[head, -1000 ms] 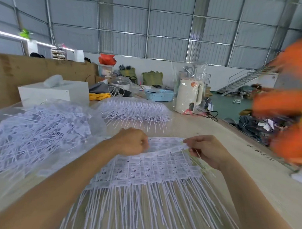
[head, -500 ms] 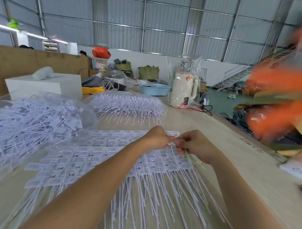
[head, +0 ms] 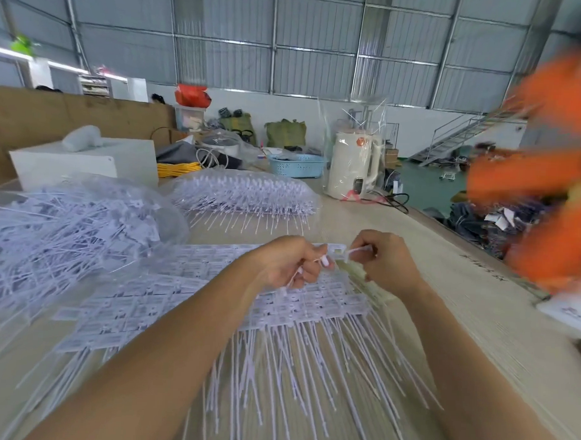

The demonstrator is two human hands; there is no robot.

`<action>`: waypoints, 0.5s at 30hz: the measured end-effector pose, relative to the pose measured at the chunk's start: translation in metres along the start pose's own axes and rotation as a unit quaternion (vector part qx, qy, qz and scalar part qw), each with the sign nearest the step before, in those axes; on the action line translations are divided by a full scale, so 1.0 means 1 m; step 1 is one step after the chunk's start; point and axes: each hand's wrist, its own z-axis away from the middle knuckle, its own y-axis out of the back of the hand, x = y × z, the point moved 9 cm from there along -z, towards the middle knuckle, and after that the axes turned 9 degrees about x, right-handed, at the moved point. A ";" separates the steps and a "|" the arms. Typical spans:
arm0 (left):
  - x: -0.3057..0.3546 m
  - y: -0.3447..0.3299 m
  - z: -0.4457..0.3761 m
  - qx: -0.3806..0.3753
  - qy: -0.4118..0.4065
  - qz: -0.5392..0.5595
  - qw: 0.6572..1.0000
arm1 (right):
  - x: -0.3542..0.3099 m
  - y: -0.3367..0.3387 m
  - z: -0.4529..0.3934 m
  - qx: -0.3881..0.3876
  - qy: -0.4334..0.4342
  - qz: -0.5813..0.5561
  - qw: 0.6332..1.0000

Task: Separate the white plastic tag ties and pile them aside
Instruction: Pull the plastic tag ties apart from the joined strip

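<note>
A: Two hands, left hand (head: 286, 265) and right hand (head: 385, 261), each pinched shut on one tag tie (head: 339, 252) over the joined sheet (head: 214, 296).

B: Yank crooked and the tail could snap; loose pile (head: 61, 231) waits at 9 o'clock.

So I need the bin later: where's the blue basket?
The blue basket sits at the table's far end, centre of the head view, just left of the white kettle.

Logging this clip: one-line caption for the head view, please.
Left hand and right hand pull one tag tie apart above the joined tag sheet.
</note>
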 end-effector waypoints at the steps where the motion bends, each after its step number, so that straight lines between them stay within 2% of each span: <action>1: 0.001 0.004 0.001 0.011 -0.015 -0.017 1.000 | 0.008 0.008 -0.003 0.021 -0.036 -0.040 0.998; 3: 0.006 0.015 0.003 0.069 -0.065 -0.069 0.993 | 0.025 0.020 -0.006 0.062 -0.126 -0.157 0.978; 6: 0.012 0.020 0.004 0.112 -0.099 -0.077 0.986 | 0.039 0.022 -0.006 0.091 -0.248 -0.318 0.911; 8: 0.013 0.023 0.003 0.115 -0.103 -0.079 0.985 | 0.042 0.016 -0.002 0.074 -0.302 -0.388 0.868; 10: 0.014 0.023 0.003 0.102 -0.112 -0.104 0.983 | 0.038 0.004 0.004 0.025 -0.334 -0.436 0.836; 12: 0.015 0.021 0.005 0.102 -0.127 -0.143 0.976 | 0.024 -0.011 0.009 -0.041 -0.334 -0.429 0.838; 15: 0.023 0.020 0.007 0.117 -0.165 -0.157 0.967 | 0.005 -0.040 0.020 -0.141 -0.302 -0.344 0.878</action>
